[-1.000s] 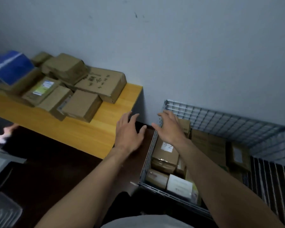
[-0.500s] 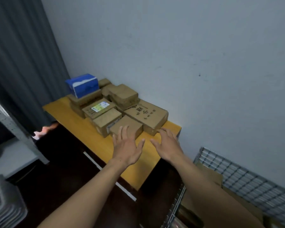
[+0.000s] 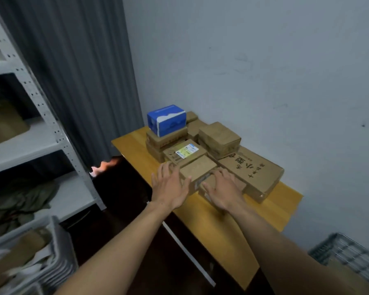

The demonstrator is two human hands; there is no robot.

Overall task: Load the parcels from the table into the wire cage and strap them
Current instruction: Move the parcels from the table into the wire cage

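Note:
Several brown cardboard parcels lie packed together on a yellow wooden table. The nearest small parcel sits between my two hands. My left hand is spread flat at its left side, thumb against its front edge. My right hand lies with straight fingers over another small parcel just to the right. A large flat parcel with black writing lies further right. A parcel with a yellow-green label and a blue box stand behind. A corner of the wire cage shows at the lower right.
A grey curtain hangs left of the table. A white metal shelving unit with cartons and cloth stands at the far left, and stacked white trays sit at the lower left. The wall runs behind the table.
Both hands travelled from above the wire cage leftward to the table and now rest at the nearest parcels. The view swung left, so the cage slid to the lower right corner.

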